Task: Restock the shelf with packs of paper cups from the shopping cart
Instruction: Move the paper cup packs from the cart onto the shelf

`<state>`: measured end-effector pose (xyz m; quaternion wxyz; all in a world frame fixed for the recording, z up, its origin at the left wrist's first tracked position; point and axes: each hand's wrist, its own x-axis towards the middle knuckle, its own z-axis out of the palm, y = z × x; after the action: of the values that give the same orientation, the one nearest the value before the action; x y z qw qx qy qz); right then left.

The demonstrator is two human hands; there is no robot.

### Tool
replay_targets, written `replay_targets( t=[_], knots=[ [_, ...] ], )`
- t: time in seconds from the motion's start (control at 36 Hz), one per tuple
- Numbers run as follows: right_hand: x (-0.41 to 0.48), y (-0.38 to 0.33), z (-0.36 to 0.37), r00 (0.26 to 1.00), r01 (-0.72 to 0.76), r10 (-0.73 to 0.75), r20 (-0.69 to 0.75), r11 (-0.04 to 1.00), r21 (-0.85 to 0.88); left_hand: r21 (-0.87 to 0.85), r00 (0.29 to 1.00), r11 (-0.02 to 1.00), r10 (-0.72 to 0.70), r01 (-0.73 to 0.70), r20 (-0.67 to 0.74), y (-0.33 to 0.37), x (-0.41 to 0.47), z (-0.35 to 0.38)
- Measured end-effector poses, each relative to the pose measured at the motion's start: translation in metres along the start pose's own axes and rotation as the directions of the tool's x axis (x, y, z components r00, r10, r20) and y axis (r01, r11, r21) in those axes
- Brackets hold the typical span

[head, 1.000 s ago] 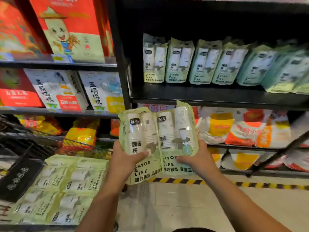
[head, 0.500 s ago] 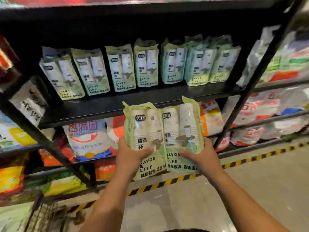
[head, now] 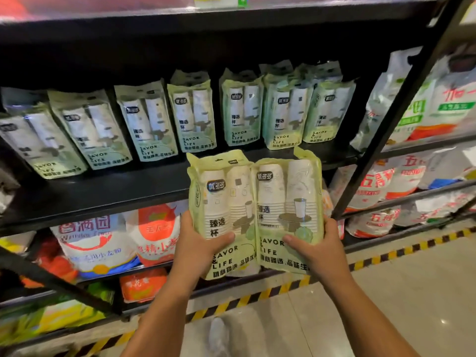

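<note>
Swung from the cart to face the black metal shelf (head: 103, 191), two pale-green plastic packs of white paper cups (head: 221, 202) hang before its edge, ready for placing, left hand (head: 198, 251) and right hand (head: 319, 251) each curling a grip round one.

The person's arms are bare from wrist to frame edge. The left forearm (head: 167, 313) comes in from about 7 o'clock and the right forearm (head: 358, 313) from about 5 o'clock. The left hand (head: 198, 249) and right hand (head: 318, 249) are likewise uncovered. The left thumb (head: 221, 239) and right thumb (head: 293, 240) each end in a short, plain nail. At 6 o'clock, between the arms, a pale blurred shape (head: 217, 333) may be a shoe, but it is too smeared to tell.
</note>
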<state>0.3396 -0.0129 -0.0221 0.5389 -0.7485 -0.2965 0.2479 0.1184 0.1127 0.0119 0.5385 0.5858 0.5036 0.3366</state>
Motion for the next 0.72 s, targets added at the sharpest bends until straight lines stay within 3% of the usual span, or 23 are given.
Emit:
replay_targets(
  t=[0.5, 0.72],
  knots=[
    [0.189, -0.06, 0.101, 0.988, 0.152, -0.153, -0.019, 0.987, -0.042, -0.085, 0.984, 0.988, 0.141, -0.132, 0.106, 0.022, 0.246, -0.025],
    [0.235, -0.042, 0.14, 0.975, 0.221, -0.223, -0.018, 0.974, -0.054, -0.023, 0.994, 0.997, 0.07, -0.069, 0.079, 0.005, 0.298, -0.039]
  ],
)
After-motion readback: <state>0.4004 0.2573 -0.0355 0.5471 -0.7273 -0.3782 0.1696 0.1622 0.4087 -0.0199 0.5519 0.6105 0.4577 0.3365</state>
